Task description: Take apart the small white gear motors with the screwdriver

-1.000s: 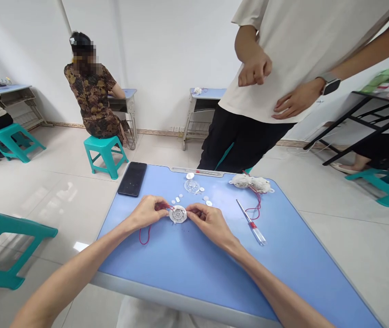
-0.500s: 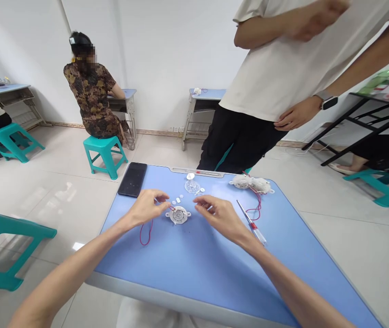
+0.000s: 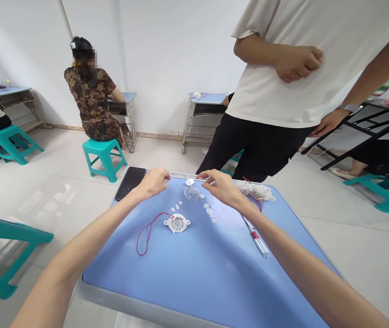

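Black phone (image 3: pixel 129 183) at a desk's far left corner: beside it is the left hand (image 3: pixel 155 182), fingers curled together, though whether they pinch anything cannot be told. Nearer the worker, a red cord (image 3: pixel 150 224) loops out from a round white case (image 3: pixel 177 223) with two side tabs, which lies on the desk apart from both hands. Small white discs (image 3: pixel 206 206) (loose, and seemingly light) lie in two groups, with a see-through round plate (image 3: pixel 192 193) beyond. The right hand (image 3: pixel 204 179) hovers near the far edge, thumb and forefinger apart; a pen (image 3: pixel 259 243) and a lumpy white bundle (image 3: pixel 261 191) lie partly behind its arm.

A forearm drawn back low could snag the cord and drag the case, a brushing wrist could scatter the discs, and a nudge could set the pen rolling.

The desk (image 3: pixel 167 273) is smooth and blue, with rounded corners. Around it, on pale floor tiles (image 3: pixel 61 168), a person in a patterned top (image 3: pixel 90 98) sits on a green stool (image 3: pixel 104 152); a person in a pale shirt (image 3: pixel 283 100) stands opposite, to the right.
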{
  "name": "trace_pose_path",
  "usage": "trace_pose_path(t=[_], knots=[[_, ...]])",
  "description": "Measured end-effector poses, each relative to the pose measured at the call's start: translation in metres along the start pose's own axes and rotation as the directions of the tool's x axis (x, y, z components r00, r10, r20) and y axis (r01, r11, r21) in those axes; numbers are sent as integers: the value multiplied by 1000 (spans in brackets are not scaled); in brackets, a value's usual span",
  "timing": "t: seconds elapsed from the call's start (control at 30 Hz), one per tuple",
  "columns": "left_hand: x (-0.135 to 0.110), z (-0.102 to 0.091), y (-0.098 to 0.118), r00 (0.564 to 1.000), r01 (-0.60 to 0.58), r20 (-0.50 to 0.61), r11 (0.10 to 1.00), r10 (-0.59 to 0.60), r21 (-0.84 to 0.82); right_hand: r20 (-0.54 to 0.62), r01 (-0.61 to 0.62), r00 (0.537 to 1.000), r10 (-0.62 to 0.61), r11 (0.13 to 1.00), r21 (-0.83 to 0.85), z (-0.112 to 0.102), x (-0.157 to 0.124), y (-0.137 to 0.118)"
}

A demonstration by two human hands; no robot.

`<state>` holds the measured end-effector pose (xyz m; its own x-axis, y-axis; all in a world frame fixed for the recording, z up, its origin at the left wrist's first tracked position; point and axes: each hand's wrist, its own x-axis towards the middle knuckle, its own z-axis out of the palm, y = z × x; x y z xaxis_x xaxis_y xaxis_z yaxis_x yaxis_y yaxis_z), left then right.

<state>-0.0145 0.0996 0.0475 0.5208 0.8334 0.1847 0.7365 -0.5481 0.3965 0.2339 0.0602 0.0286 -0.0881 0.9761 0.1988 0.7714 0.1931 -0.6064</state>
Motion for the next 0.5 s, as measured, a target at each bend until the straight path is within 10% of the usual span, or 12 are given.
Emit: trace_pose_path(t=[0.5], knots=[[-29, 16, -13, 999, -34, 1, 998, 34, -57, 163, 45, 985, -48, 999, 21, 15, -2, 14]])
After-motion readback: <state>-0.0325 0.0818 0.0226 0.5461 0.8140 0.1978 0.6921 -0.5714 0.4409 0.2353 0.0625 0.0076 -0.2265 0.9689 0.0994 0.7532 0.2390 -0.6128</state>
